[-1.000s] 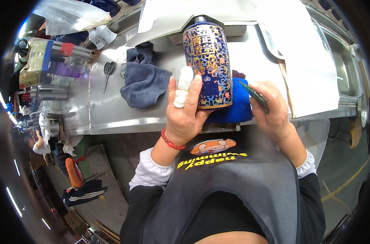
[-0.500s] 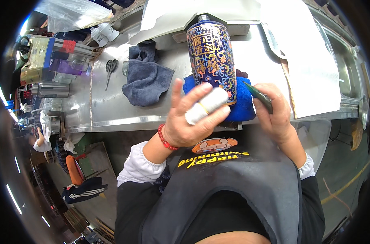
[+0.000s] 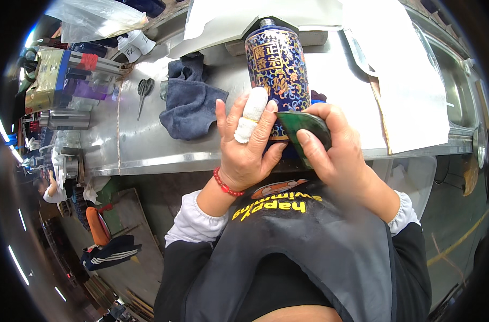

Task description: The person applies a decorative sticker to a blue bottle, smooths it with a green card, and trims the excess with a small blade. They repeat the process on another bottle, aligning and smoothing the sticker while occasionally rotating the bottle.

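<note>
A dark blue bottle (image 3: 282, 59) with a gold and coloured floral pattern lies on the metal bench, its neck pointing away from me. My left hand (image 3: 247, 134) is over the bottle's near left side with its fingers spread; it grips nothing. One of its fingers is wrapped in a white covering (image 3: 255, 104). Between the thumb and fingers of my right hand (image 3: 335, 145) is a flat dark green scraper (image 3: 306, 129), held over the bottle's near end, its tip close to my left fingers. Under the bottle, the blue cloth is mostly hidden.
A grey-blue cloth (image 3: 188, 107) and black scissors (image 3: 143, 96) lie to the left on the bench. White paper sheets (image 3: 405, 91) cover the right side, with a metal sink (image 3: 459, 80) beyond. Bottles and containers (image 3: 67, 118) crowd the far left.
My right hand has swung left with the scraper, from beside the bottle to over its near end. My left hand has turned more upright and shifted slightly left.
</note>
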`<state>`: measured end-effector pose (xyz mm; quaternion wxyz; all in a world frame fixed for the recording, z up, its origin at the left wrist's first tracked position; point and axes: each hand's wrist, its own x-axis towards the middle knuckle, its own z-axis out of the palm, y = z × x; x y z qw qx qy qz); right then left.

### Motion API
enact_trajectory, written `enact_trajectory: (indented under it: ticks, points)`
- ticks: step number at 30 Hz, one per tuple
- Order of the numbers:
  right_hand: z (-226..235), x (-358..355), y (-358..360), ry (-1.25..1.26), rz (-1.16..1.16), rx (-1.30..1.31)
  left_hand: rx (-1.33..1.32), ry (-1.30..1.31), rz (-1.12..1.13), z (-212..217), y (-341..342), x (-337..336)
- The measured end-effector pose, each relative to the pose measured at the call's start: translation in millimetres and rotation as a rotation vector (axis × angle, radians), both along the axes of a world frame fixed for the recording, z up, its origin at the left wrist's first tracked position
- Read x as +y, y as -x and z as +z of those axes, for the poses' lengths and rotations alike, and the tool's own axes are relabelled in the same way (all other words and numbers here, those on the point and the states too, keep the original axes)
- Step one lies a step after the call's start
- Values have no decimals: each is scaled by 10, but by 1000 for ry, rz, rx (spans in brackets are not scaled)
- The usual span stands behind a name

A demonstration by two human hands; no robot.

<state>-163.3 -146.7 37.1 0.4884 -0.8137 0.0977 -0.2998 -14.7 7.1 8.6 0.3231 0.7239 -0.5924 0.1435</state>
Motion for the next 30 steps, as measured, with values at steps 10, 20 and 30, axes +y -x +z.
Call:
enact_trajectory:
  ticks: [10, 20, 30]
  points:
    - [-181, -24, 209, -167, -173, 86, -66, 15, 7, -77, -3, 7]
    - [-101, -213, 368, 58, -93, 24, -135, 94, -81, -45, 0, -136]
    - [-129, -370, 257, 293, 29, -53, -252, 110, -226, 103, -85, -20]
